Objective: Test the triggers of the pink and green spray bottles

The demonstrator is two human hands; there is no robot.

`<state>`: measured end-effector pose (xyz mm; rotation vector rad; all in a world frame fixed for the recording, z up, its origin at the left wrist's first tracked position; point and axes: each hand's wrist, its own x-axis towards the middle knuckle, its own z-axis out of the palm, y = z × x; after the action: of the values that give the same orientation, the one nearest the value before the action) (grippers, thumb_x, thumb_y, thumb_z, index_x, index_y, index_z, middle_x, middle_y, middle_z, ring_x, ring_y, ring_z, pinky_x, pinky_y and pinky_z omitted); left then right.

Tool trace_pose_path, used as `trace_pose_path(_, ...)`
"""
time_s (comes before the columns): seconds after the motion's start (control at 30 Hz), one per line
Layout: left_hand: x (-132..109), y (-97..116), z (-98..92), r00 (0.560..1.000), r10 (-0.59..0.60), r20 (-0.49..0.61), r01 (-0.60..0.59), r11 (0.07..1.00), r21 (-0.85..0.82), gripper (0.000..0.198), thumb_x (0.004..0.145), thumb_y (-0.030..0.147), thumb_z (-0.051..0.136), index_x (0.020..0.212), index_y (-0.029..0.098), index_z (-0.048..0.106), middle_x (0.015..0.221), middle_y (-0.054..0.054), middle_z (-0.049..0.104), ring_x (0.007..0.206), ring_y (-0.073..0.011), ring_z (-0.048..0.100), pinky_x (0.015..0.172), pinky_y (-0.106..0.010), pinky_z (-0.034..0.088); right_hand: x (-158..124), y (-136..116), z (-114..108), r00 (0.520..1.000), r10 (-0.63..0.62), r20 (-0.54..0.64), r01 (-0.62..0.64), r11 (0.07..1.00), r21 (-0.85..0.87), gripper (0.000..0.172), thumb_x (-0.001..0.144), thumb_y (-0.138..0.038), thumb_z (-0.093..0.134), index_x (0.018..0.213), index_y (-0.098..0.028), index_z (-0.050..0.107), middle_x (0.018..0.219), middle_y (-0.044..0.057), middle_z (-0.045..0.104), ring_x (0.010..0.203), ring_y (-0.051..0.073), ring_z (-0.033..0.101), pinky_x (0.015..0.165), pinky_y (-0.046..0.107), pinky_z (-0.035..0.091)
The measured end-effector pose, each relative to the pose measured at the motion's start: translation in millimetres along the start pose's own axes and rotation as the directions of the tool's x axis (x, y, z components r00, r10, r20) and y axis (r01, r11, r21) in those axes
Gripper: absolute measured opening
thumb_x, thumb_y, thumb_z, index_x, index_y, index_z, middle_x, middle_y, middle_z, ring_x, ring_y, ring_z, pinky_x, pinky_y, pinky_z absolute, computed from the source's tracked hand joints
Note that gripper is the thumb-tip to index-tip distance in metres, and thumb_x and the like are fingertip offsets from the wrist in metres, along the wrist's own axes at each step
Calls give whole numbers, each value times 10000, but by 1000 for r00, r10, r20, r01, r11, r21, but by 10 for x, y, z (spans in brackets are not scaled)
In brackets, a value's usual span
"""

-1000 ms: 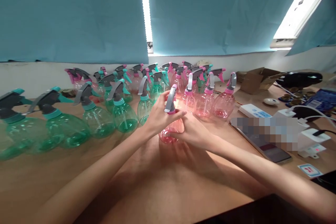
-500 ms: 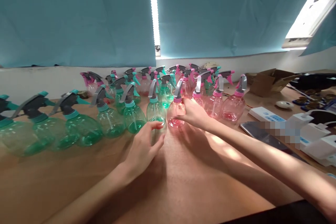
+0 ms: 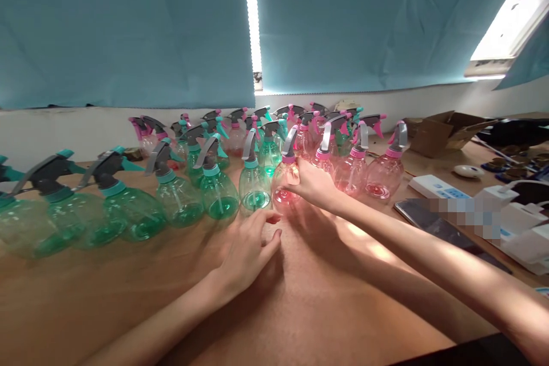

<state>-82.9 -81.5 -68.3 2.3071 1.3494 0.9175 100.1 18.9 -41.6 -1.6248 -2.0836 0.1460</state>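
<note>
Head view, centre: the right hand held a pink bottle; the left hand curved loosely, empty. A sideways shove could have toppled the green bottle.

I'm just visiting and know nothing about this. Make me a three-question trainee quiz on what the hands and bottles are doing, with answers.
1. Which hand touches the leftmost front-row pink bottle?
2. True or false: the left hand holds no bottle.
3. The front-row green bottles have collars that are: a) pink, b) turquoise, c) yellow.

Key:
1. The right hand.
2. True.
3. b
</note>
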Motion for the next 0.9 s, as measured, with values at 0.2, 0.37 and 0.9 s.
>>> trace_pose_path(0.2, 207, 63, 117, 1000, -20, 3, 20, 994, -104, 128, 897, 182, 541, 1014, 193, 592, 1041, -45, 683, 989, -216, 653, 880, -380, 517, -302, 156, -213, 995, -31, -100, 40, 995, 96, 543, 896, -489, 613, 1341, -187, 532, 1273, 140, 662, 1111, 343, 644, 873, 457, 508)
trace_pose_path(0.37, 368, 165, 237, 998, -56, 6, 56, 975, -215, 108, 881, 180, 558, 980, 189, 600, 1003, -51, 689, 938, -213, 665, 855, -376, 536, -454, 549, -418, 964, 80, -254, -43, 988, 151, 410, 898, -521, 601, 1145, -197, 650, 1165, 106, 711, 1050, 305, 670, 891, 448, 508)
trace_pose_path(0.9, 423, 471, 399, 997, -66, 44, 75, 962, -264, 140, 885, 201, 578, 1024, 186, 595, 840, -5, 644, 726, -148, 611, 629, -266, 481, -142, 446, -316, 960, 273, -59, -267, 960, 88, 686, 887, -562, 578, 1333, -52, 469, 1281, 255, 607, 1180, 398, 594, 915, 473, 484)
